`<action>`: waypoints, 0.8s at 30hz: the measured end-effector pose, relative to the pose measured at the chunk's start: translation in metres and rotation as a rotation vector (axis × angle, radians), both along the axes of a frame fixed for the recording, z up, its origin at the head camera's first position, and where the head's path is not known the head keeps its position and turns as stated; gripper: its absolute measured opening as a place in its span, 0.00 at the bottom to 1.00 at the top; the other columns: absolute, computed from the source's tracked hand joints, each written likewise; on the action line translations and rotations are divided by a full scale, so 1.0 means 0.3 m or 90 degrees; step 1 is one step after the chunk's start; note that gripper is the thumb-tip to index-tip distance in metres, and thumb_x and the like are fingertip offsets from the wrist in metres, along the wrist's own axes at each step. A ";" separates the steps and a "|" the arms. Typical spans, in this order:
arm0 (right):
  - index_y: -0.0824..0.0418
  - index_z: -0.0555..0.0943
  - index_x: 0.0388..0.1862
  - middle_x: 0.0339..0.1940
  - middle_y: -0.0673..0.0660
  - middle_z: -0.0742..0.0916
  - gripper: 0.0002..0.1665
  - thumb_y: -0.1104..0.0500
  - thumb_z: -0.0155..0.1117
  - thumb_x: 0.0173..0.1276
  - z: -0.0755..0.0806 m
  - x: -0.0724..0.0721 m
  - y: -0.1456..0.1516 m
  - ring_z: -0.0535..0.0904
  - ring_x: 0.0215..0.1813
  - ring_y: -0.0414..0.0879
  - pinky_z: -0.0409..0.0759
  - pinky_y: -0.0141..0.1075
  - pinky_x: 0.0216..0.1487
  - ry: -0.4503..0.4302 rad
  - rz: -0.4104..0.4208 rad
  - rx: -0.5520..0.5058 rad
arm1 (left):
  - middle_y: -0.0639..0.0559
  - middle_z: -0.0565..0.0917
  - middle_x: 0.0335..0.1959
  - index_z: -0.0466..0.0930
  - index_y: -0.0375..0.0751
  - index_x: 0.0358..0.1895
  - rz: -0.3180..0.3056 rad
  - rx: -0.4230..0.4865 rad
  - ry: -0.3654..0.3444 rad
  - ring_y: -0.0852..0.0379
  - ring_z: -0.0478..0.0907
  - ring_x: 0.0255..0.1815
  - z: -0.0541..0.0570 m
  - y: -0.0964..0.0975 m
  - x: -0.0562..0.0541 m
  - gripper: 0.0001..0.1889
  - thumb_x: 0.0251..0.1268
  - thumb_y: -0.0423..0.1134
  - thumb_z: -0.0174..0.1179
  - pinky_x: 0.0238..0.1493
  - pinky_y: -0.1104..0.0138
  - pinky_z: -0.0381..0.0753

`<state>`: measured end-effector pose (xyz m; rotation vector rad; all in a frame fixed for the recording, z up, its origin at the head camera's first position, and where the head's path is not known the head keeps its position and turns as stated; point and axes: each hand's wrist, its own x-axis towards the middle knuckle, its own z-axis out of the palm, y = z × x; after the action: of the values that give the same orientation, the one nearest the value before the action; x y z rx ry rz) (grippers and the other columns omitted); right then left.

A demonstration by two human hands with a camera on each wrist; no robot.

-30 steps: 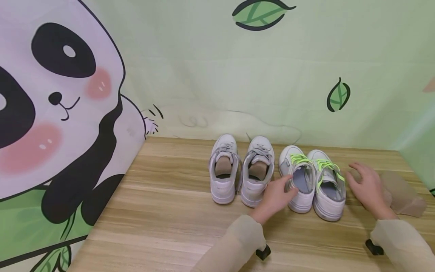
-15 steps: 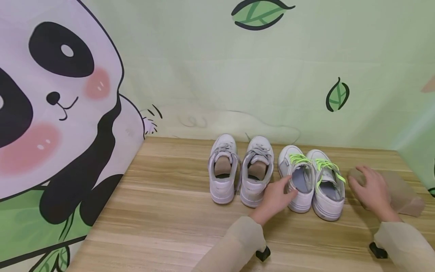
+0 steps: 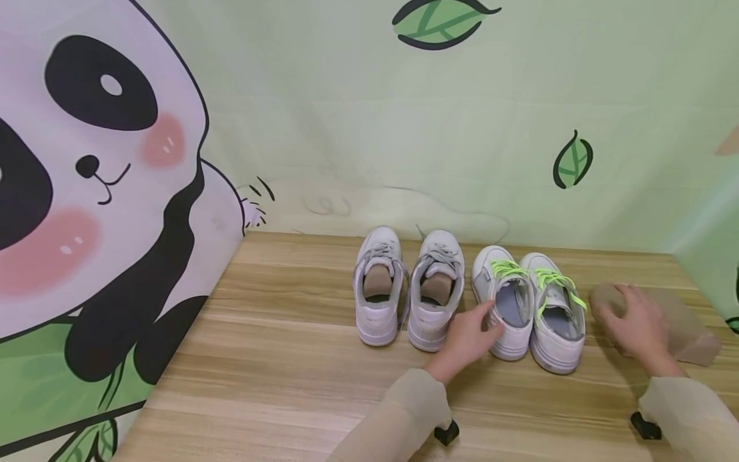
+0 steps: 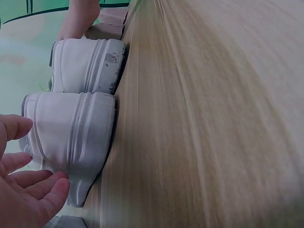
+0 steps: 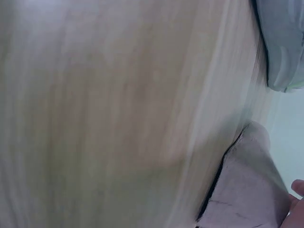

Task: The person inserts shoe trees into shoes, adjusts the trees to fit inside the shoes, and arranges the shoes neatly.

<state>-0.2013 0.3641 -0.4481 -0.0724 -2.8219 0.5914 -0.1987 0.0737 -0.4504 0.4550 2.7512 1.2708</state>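
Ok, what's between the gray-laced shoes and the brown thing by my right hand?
The head view shows the green-laced shoes there, your left hand at the left one's heel, then a strip of bare wood.

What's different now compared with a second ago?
The right hand has moved rightward, away from the green-laced shoes, and farther over the brown object; whether it grips it is unclear. The left hand, both pairs of shoes and the brown object look unmoved.
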 end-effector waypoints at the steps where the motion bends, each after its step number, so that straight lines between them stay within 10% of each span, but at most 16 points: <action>1: 0.73 0.59 0.60 0.57 0.77 0.65 0.34 0.51 0.50 0.62 -0.001 0.001 0.004 0.59 0.55 0.73 0.55 0.62 0.51 -0.003 -0.002 0.000 | 0.57 0.76 0.54 0.68 0.53 0.59 0.000 0.002 -0.002 0.64 0.71 0.55 -0.001 0.000 0.000 0.24 0.57 0.48 0.54 0.52 0.73 0.69; 24: 0.77 0.50 0.63 0.56 0.82 0.62 0.43 0.51 0.55 0.61 -0.024 0.033 0.064 0.57 0.55 0.76 0.56 0.63 0.50 -0.058 -0.040 -0.052 | 0.57 0.77 0.52 0.69 0.53 0.57 0.014 0.025 0.003 0.62 0.73 0.52 -0.009 0.005 -0.009 0.23 0.56 0.47 0.56 0.50 0.71 0.71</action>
<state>-0.1915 0.3833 -0.4554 -0.2071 -2.8705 0.7050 -0.2015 0.0754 -0.4532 0.4323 2.7465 1.3318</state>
